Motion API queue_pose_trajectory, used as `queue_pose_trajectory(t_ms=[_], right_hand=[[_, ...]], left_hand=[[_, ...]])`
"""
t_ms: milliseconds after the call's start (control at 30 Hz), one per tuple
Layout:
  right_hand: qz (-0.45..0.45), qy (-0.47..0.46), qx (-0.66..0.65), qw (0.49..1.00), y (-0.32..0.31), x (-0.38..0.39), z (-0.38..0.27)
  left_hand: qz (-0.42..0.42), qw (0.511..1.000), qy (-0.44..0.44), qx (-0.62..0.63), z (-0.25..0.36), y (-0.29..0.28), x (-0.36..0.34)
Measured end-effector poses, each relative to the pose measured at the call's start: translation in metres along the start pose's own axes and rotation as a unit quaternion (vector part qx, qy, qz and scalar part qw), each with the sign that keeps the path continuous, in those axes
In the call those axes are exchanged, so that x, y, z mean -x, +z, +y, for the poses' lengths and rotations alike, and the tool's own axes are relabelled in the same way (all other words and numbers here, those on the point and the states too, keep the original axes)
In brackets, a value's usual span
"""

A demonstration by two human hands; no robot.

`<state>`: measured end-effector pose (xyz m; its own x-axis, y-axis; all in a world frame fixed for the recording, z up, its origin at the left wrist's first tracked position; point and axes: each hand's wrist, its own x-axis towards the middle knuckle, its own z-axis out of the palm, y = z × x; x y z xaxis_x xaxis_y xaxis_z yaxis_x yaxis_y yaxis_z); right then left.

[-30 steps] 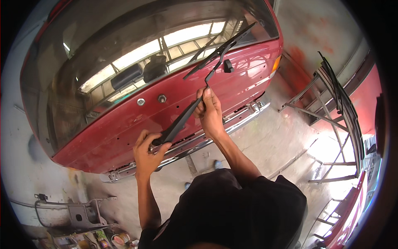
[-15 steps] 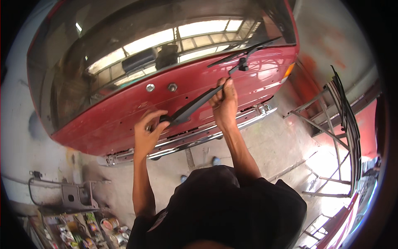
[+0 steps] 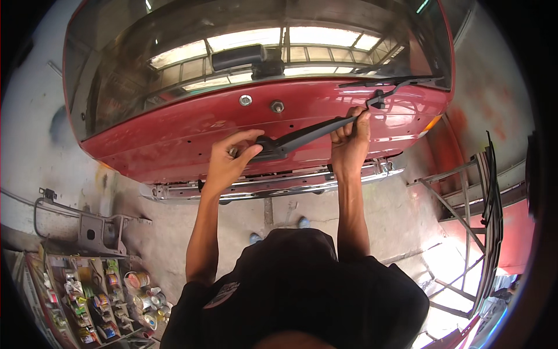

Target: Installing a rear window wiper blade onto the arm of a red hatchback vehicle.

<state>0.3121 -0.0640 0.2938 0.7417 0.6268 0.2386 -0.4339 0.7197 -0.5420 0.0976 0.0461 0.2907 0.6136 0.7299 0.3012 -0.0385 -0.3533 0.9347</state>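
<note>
A black wiper arm (image 3: 308, 134) is held slantwise across the front of a red vehicle (image 3: 168, 160), just below its windscreen. My right hand (image 3: 350, 152) is closed round the arm's thinner part. At its wide base, the thumb and fingers of my left hand (image 3: 226, 166) pinch the end from both sides. A slim wiper blade (image 3: 392, 82) hangs from the far end of the arm, beside the lower right corner of the glass. On the panel above the arm are a metal pivot stud with a nut (image 3: 277, 107) and a round metal fitting (image 3: 246, 100).
A chrome bumper (image 3: 279, 190) runs below the panel. To the right stands a metal rack (image 3: 459, 227) with long dark strips. At lower left, a shelf (image 3: 70, 259) holds several cans and bottles, with more cans (image 3: 152, 302) beside it on the floor.
My view has shifted, so the vehicle sits further right. The wiper arm has come to a flatter slant, and my left fingers have drawn closer round its base. My right hand keeps its grip.
</note>
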Motion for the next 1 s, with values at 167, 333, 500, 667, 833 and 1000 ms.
queue_pose_trajectory(t_ms=[167,333,500,667,833,1000], right_hand=[[0.002,-0.004,-0.001,1.000,-0.004,-0.007,-0.001],[0.015,-0.031,0.015,0.999,-0.005,-0.017,-0.004],[0.007,-0.060,0.016,0.998,-0.006,-0.028,-0.005],[-0.001,-0.079,0.008,0.997,-0.010,-0.037,-0.008],[0.050,-0.068,0.006,0.996,0.008,-0.021,-0.016],[0.089,-0.061,0.014,0.994,0.032,-0.016,-0.028]], left_hand=[[-0.008,0.998,-0.031,0.051,-0.013,0.005,-0.006],[0.024,0.997,-0.004,0.072,-0.012,0.016,-0.020],[0.086,0.992,0.036,0.085,-0.025,0.030,-0.036],[0.073,0.992,0.030,0.099,-0.011,0.037,-0.039],[-0.028,0.996,0.049,0.069,0.000,0.040,-0.026],[-0.122,0.980,0.146,-0.062,0.006,0.052,-0.008]])
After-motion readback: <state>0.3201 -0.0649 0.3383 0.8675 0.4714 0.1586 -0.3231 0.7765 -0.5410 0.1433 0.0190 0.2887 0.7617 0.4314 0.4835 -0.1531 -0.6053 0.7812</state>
